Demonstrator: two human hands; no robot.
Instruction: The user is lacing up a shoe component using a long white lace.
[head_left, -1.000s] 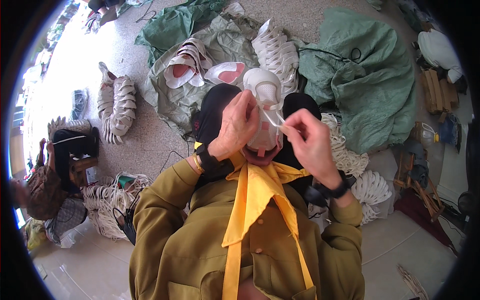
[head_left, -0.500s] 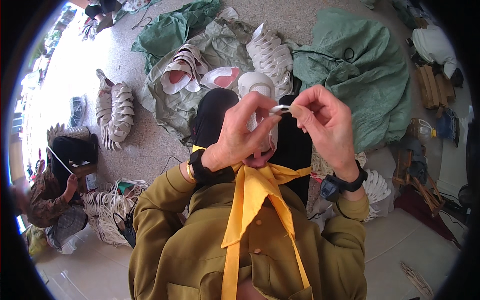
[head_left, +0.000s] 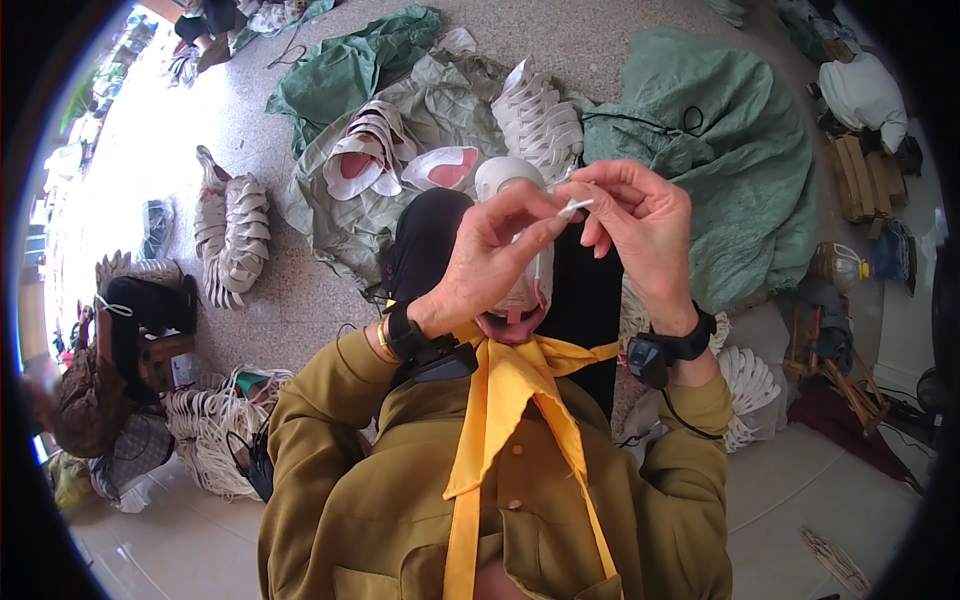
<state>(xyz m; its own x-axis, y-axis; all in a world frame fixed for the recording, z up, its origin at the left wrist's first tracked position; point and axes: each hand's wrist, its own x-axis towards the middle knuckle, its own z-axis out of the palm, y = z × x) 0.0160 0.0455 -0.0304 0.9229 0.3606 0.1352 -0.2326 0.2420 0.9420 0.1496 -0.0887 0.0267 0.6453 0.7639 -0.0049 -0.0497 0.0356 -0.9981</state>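
Both my hands are raised over my lap, fingertips almost meeting. My left hand (head_left: 492,252) pinches a thin white lace (head_left: 578,206) between thumb and index finger. On the other side, my right hand (head_left: 648,222) has its thumb and index finger closed on the same lace, whose short end sticks out between them. Beneath the hands, a white shoe (head_left: 504,175) with a pink inside lies between my knees, its toe pointing away from me. My left hand covers part of the shoe.
White shoe uppers (head_left: 370,150) lie on a pale green cloth (head_left: 425,95) ahead, beside a stack of uppers (head_left: 537,122). A green sack (head_left: 715,170) stands right. Another stack (head_left: 233,225) sits left. A co-worker (head_left: 95,400) sits at far left, near bundled white strips (head_left: 215,430).
The lace has turned between my fingers, and its end now points out to the right. My right hand has shifted slightly left, its fingers closer to my left hand.
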